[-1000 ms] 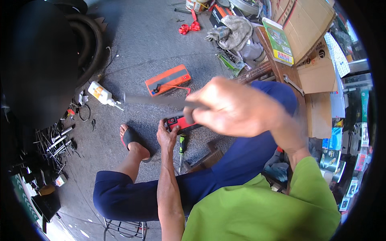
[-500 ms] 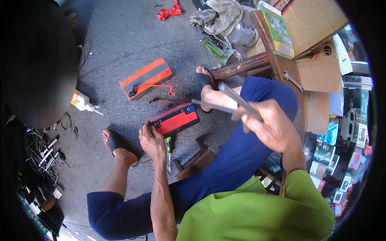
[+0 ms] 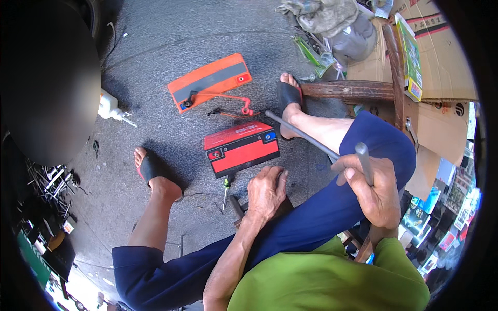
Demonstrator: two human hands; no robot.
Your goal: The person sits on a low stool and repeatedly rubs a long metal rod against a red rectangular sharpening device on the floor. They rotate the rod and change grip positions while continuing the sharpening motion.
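A red box-shaped battery stands on the grey ground between my feet. My left hand reaches down just below it, fingers curled near a piece of wood or tool handle; what it grips is hidden. A small green-handled screwdriver lies beside that hand. My right hand is over my right knee, shut on a long grey T-shaped metal wrench whose shaft points toward the battery. An orange flat cover with red wires lies farther away.
A white squeeze bottle lies at the left. A wooden stool leg and cardboard boxes stand at the upper right. Loose metal tools are piled at the left edge. Rags lie at the top.
My right hand has dropped with the wrench from in front of the camera to above my right knee. My left hand has slid from the battery's edge to the ground below it.
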